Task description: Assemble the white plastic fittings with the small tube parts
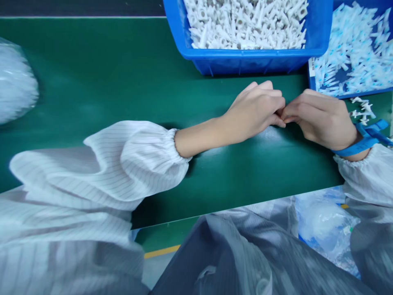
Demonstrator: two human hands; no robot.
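Observation:
Over the green work surface, my left hand and my right hand meet at the fingertips. Both are closed in a pinch, and whatever lies between the fingers is hidden. A blue wristband circles my right wrist. Just beyond my hands stands a deep blue bin heaped with small white plastic parts. Right of it, a shallow blue tray holds many slim translucent pieces with light-blue tips. Several loose white parts lie on the surface beside my right wrist.
A clear plastic bag full of whitish pieces sits at the far left of the green table. The table's front edge runs close to my lap. Below it on the right is another clear plastic bag.

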